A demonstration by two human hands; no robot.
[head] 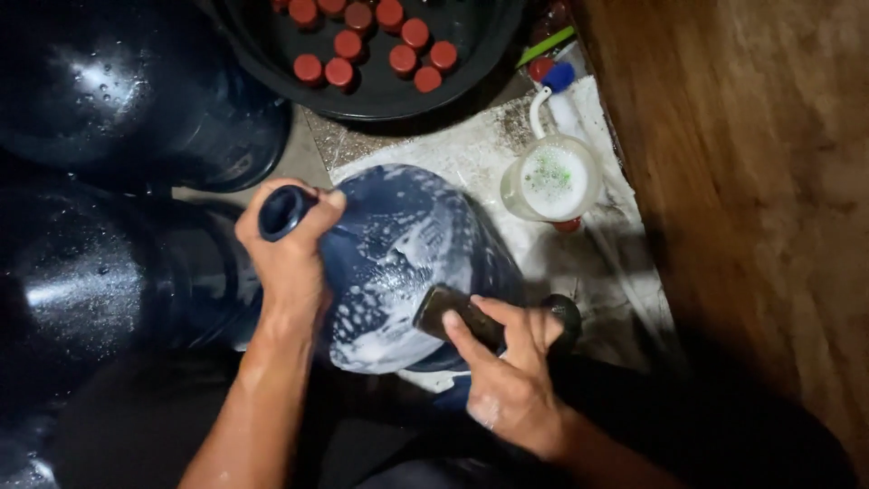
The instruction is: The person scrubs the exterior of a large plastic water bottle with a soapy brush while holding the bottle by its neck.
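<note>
left hand (pixel 288 249) – fingers curled shut in a grip, forearm reaching up from lower left | right hand (pixel 507 367) – fingers extended flat, pressing down, wrist bent inward

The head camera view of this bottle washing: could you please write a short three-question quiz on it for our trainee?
1. True or false: the left hand grips the neck of the soapy blue water jug.
2. What does the right hand press against the jug's side?
A. a dark scrubbing pad
B. a red cap
C. a green bottle
3. Fill in: the black basin at the top holds many ___ caps.

Key
1. True; the fingers wrap the neck just below the open mouth.
2. A; the dark scrubbing pad lies under the fingers, on the foam.
3. Red. The foam-filled plastic cup stands apart, on the white cloth.
</note>
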